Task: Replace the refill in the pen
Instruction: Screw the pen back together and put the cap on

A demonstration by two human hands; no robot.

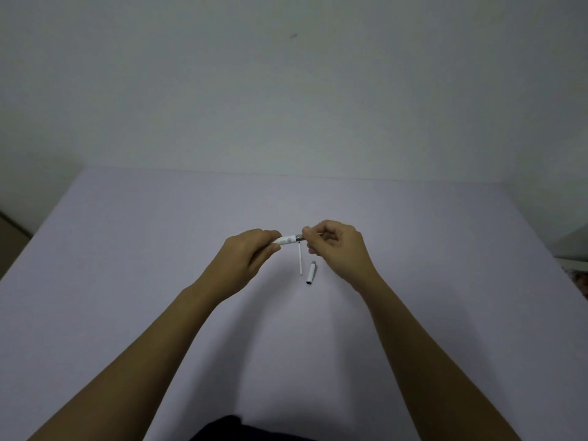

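A white pen barrel [288,240] is held level above the table between both hands. My left hand [249,259] grips its left end. My right hand [334,246] pinches the metal tip section [300,239] at the barrel's right end. Below them a thin white refill [300,259] lies on the table, pointing toward me. Just right of it lies the white pen cap [311,273] with a dark end.
The work surface is a pale lilac table [159,281] set against a plain white wall [286,90]. The table's left edge and right edge drop away to floor and dim objects. Dark clothing [241,429] shows at the bottom centre.
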